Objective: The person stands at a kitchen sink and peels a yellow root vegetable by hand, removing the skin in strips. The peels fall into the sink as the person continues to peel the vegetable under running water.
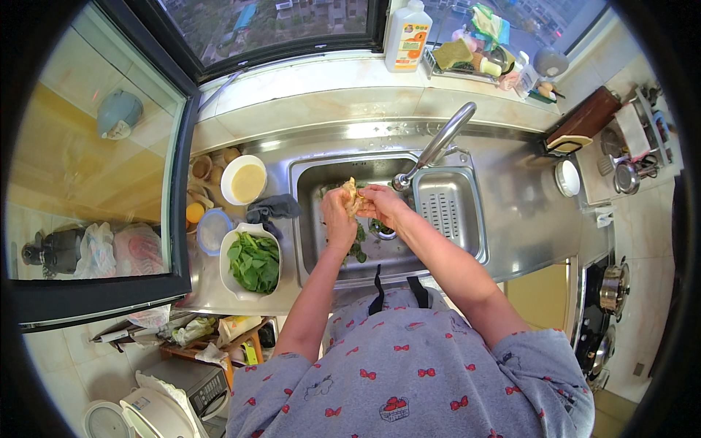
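Observation:
Over the left part of the stainless steel sink (306,241), my left hand (338,215) grips a pale yellowish lump of food (351,191), perhaps ginger or meat. My right hand (383,205) pinches its right side with the fingertips. Below the hands, green leafy scraps (358,245) lie in the basin, around the drain strainer (382,229). The chrome faucet (438,143) arches over the sink; no running water can be made out. To the left stands a white basin of green leaves (253,261).
A white bowl of yellowish liquid (247,183), a dark cloth (272,208) and a clear blue-rimmed container (213,231) sit left of the sink. A perforated metal tray (442,211) fills its right side. An open window frame (183,180) stands far left. A white bottle (408,41) is on the sill.

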Tool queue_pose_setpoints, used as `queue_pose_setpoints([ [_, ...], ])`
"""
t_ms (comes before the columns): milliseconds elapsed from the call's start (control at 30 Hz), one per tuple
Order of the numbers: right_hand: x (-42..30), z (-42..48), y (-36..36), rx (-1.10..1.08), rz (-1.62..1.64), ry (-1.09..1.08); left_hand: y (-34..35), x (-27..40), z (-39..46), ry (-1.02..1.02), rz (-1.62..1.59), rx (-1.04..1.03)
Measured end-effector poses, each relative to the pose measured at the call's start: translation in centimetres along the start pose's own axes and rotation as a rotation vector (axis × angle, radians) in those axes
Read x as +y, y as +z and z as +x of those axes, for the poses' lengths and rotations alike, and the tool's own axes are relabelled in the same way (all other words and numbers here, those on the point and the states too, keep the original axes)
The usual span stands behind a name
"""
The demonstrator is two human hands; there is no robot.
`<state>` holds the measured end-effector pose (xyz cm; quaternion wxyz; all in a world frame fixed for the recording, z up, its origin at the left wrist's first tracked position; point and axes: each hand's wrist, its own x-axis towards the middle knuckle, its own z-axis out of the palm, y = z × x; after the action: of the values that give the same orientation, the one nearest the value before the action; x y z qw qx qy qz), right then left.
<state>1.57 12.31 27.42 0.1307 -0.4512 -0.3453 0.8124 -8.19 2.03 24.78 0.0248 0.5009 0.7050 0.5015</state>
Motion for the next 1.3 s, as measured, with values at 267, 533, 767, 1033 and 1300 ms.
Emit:
queue_pose_setpoints([
  [267, 0.1, -1.0, 0.5, -0.132, -0.281, -0.22, 0.3, -0.3, -0.1, -0.113, -0.013, 0.014],
  [533, 0.3, -0.3, -0.5, -0.043, -0.085, -0.112, 2.4, -1.0, -1.0, -0.367, -0.418, 0.006],
  [767, -0.9, -1.7, -1.6, -0.076, -0.012, 0.002, 0.2, 0.4, -0.3, -0.662, -0.766, -0.043],
  [1033, 0.1, -1.3, -1.6, -0.195, -0.011, -0.186, -0.5, 0.5, 0.1, -0.838, -0.916, -0.316],
  [1300, 0.5, -1.9, -1.2, -0.171, -0.229, -0.271, -0.6, 1.2, 0.9, -0.834, -1.109, -0.259],
])
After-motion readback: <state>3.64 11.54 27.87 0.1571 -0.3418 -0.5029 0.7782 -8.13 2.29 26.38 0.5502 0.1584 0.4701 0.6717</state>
